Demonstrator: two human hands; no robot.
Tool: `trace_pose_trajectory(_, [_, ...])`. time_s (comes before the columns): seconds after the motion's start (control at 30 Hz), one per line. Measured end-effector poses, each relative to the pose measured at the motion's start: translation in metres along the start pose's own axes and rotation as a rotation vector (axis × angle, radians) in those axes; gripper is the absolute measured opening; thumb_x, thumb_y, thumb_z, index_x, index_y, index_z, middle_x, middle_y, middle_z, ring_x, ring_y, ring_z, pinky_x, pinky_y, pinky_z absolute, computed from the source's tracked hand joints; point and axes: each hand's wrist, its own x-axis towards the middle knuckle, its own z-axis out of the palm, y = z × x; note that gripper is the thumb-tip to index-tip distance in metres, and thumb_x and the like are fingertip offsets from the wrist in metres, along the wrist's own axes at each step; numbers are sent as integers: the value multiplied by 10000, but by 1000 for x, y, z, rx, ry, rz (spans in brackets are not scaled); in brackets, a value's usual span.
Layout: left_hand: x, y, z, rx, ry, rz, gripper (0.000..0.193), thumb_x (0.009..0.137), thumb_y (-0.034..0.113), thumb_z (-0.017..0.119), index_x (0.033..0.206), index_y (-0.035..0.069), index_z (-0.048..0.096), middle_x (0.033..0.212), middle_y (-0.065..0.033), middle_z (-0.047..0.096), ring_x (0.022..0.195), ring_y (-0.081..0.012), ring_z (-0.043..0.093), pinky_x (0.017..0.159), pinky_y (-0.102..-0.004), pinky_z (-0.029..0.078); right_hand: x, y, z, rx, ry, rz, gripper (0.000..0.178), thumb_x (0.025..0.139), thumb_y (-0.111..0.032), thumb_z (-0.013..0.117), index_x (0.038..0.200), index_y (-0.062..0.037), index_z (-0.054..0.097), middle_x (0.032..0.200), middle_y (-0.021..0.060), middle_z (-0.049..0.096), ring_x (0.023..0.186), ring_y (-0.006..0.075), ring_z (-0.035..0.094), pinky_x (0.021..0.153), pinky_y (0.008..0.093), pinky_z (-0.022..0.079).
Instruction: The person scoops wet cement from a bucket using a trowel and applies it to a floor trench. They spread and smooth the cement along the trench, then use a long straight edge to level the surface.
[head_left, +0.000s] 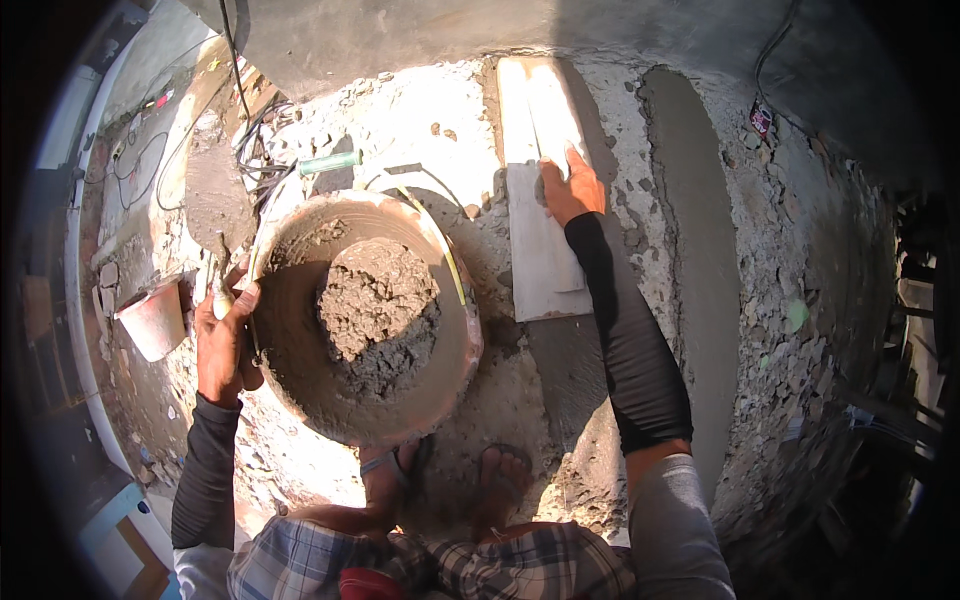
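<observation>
My left hand (pixel 222 340) is closed at the left rim of a wide round tub (pixel 290 385). A trowel with a pale handle (pixel 222 290) sticks up from its fingers, its blade pointing away from me. Rough grey wet mortar (pixel 380 300) lies heaped inside the tub. To the right, my right hand (pixel 575 190) grips a long pale wooden board (pixel 540 245), thumb and fingers around a raised strip along it. The board lies over a band of smoothed mortar, part of which shows below its near end.
A small pinkish bucket (pixel 152 322) stands at the left. Behind the tub are a green tube-shaped object (pixel 330 162) and tangled black cable (pixel 262 170). Another smoothed mortar strip (pixel 700 270) runs along the right. A grey wall (pixel 400 35) borders the far side; rubble (pixel 800 290) covers the right.
</observation>
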Motion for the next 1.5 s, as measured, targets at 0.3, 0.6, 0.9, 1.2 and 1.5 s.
trace_pose_trajectory(0.3, [4, -2, -7, 25, 2, -18, 451, 938, 255, 726, 1308, 8, 648, 1162, -61, 671, 1070, -163, 574, 1013, -329, 407, -14, -10, -34, 289, -17, 374, 690, 910, -492, 583, 1470, -95, 514, 1218, 262, 677, 1130, 397, 660, 999, 426, 501])
trace_pose_trajectory(0.6, [0, -4, -3, -88, -29, -20, 490, 934, 265, 741, 1320, -7, 609, 1181, -57, 640, 1070, -152, 565, 981, -315, 414, 11, 32, -17, -96, 63, 114, 686, 941, -476, 558, 1468, -40, 500, 968, 183, 752, 703, 289, 729, 849, 413, 565])
trace_pose_trajectory(0.9, [0, 0, 5, -198, -78, -22, 507, 939, 196, 724, 1361, -43, 577, 1188, -91, 660, 1077, -168, 599, 965, -326, 457, -22, 16, -60, -52, 55, 7, 665, 908, -467, 584, 1466, -112, 515, 1141, 266, 701, 1051, 446, 674, 974, 487, 514])
trace_pose_trajectory(1.2, [0, -1, -1, -204, -118, 21, 513, 949, 183, 711, 1385, -40, 557, 1201, -95, 665, 1080, -177, 615, 968, -320, 473, -56, 48, -67, -9, 29, 176, 648, 937, -492, 564, 1465, -119, 525, 1314, 229, 640, 1205, 433, 600, 1062, 478, 450])
trace_pose_trajectory(1.5, [11, -16, -10, -184, -126, -17, 504, 932, 190, 731, 1375, -2, 586, 1267, -104, 647, 1122, -188, 611, 988, -342, 471, -99, 28, -56, 46, 9, -41, 636, 936, -458, 599, 1466, -115, 517, 1170, 249, 693, 1070, 443, 662, 994, 505, 495])
